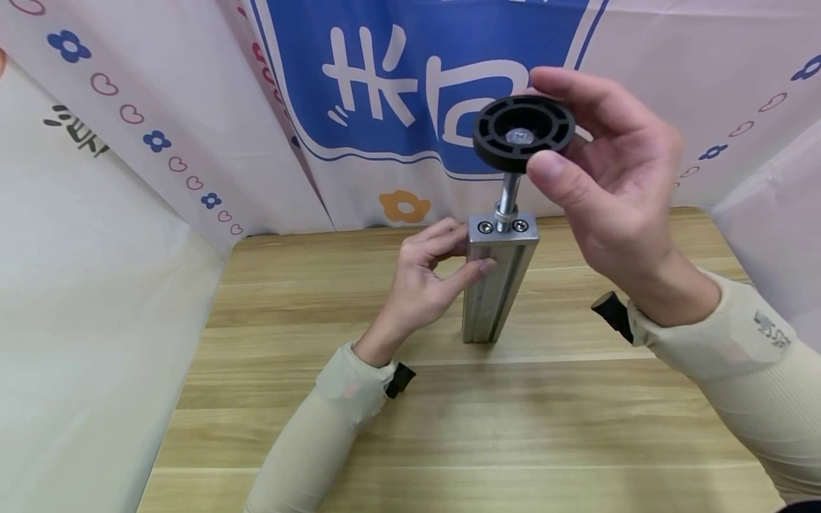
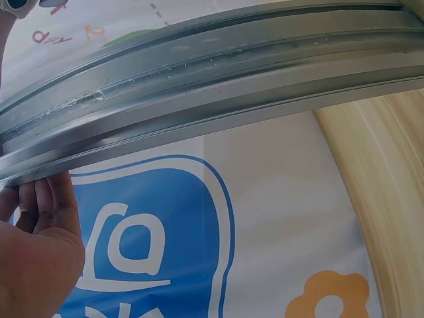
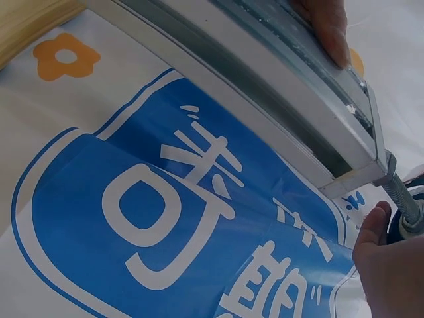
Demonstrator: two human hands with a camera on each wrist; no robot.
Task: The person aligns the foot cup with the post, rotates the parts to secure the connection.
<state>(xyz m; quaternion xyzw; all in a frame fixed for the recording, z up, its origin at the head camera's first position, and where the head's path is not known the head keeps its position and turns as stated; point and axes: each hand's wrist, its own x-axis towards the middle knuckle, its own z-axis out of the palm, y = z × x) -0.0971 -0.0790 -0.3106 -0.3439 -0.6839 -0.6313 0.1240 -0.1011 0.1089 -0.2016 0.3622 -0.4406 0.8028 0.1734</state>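
Observation:
An aluminium profile (image 1: 490, 292) stands upright on the table, topped by an end plate with two screws. Out of that plate rises a threaded rod (image 1: 510, 189) with a nut (image 3: 386, 169) at its base. The rod carries a round black levelling foot (image 1: 490, 153), its ribbed underside facing up and a bolt head in its middle. My left hand (image 1: 426, 274) grips the profile just below the plate, thumb on the near face. With thumb and fingers at its rim, my right hand (image 1: 622, 167) holds the levelling foot. Grooves run along the profile in the left wrist view.
The wood-grain table (image 1: 288, 399) lies beneath both arms. Behind it hangs a printed cloth (image 1: 359, 192) with a blue sign and flowers, close to the profile. A pale cloth wall (image 1: 83, 285) borders the left side. Black wrist cameras jut from both cuffs.

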